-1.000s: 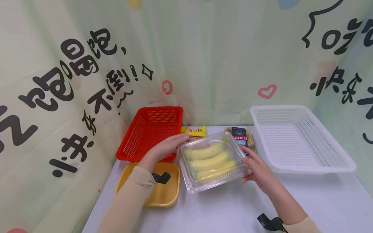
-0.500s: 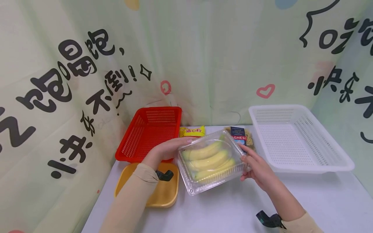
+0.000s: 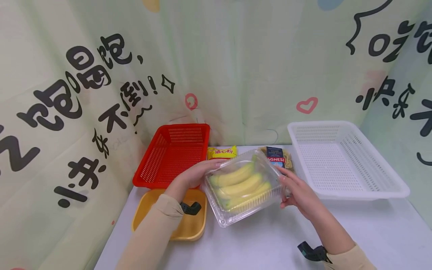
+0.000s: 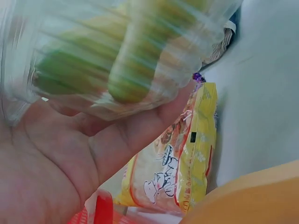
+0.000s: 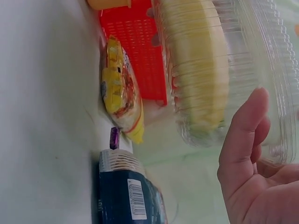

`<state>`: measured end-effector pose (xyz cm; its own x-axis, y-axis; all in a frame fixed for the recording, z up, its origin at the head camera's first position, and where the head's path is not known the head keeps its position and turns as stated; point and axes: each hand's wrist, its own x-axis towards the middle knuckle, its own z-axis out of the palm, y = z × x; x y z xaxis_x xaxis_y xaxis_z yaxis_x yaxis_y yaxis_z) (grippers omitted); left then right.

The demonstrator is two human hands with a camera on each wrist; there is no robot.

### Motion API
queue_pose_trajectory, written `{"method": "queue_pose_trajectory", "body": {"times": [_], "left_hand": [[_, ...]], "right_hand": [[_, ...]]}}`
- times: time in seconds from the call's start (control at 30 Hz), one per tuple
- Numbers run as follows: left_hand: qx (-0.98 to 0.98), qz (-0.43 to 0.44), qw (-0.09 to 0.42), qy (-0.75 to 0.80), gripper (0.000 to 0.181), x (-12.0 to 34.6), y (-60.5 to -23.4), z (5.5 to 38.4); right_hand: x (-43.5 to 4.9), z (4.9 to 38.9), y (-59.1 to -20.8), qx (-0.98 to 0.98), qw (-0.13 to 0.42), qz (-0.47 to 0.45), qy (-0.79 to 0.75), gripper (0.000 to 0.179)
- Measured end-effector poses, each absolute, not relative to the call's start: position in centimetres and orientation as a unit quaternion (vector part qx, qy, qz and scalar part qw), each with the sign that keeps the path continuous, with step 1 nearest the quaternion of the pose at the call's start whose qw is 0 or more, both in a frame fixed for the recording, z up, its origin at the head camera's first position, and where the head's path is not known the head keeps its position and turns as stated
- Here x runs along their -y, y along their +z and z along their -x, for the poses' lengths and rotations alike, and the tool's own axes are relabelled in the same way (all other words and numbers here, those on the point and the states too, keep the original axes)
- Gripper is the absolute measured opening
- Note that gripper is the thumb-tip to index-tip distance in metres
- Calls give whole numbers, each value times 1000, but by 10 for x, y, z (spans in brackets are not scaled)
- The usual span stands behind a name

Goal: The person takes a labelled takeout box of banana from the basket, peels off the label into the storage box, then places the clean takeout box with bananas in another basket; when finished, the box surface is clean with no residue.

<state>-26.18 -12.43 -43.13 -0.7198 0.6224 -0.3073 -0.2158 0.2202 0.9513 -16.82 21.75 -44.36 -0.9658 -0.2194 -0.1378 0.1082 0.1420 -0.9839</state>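
A clear plastic clamshell box (image 3: 243, 187) with several yellow bananas (image 3: 241, 185) inside is held tilted above the table. At its left end my left hand (image 3: 194, 174) grips it; in the left wrist view, fingers (image 4: 135, 133) lie along the box's ribbed wall. My right hand (image 3: 298, 193) holds the opposite end, the thumb and fingers (image 5: 243, 133) at the rim in the right wrist view. Green banana tips (image 4: 133, 79) show through the plastic. Behind the box are a yellow pasta bag (image 3: 222, 152) and a dark-labelled pasta bag (image 3: 278, 155), both partly hidden.
A red basket (image 3: 172, 159) stands at the back left, with a yellow-orange tub (image 3: 189, 228) in front of it under my left forearm. On the right is a white basket (image 3: 354, 193). A printed curtain (image 3: 236, 75) hangs behind the white table (image 3: 256, 243).
Both hands keep holding the banana box. The left hand has shifted slightly down along the box's left end, and the box has tilted a little. The head view has drifted slightly.
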Motion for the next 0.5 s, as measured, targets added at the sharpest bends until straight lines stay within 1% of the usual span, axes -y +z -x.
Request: {"method": "queue_pose_trajectory", "body": {"times": [0.2, 0.37, 0.5], "left_hand": [[-709, -116, 317, 619, 46, 127, -434, 255], [-716, -100, 274, 635, 47, 126, -436, 248], [-719, -92, 242, 645, 47, 123, -439, 243]], "right_hand": [[-220, 170, -443, -755, 127, 32, -643, 65], [-219, 171, -442, -745, 134, 20, -654, 70], [-216, 171, -442, -738, 129, 18, -662, 74]]}}
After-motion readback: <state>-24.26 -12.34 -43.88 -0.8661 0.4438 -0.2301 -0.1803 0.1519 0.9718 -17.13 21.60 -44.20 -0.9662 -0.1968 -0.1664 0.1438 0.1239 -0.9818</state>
